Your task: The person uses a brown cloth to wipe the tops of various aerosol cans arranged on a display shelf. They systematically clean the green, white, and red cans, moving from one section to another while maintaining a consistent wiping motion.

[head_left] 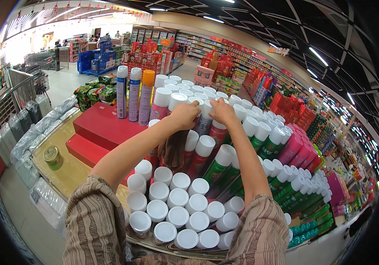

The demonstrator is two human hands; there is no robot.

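Both my arms reach forward over tightly packed spray cans with white caps. My left hand (185,116) is closed, and a brown cloth (172,149), perhaps a glove, hangs below it. Its fingertips are beside the cap of a greyish-purple spray can (204,123) standing in the upper row. From the other side, my right hand (222,111) has its fingers bent against that can's white cap. The can is upright among its neighbours. Red cans (200,157) and green cans (219,164) stand just below my hands. My palms are hidden from view.
White-capped cans (178,214) fill the near level. At left are a stepped red stand (105,126) with three tall cans (134,95), and a jar (53,157) on the wooden board. Pink cans (292,148) stand right. Beyond are stacked red boxes (143,59) and shelves.
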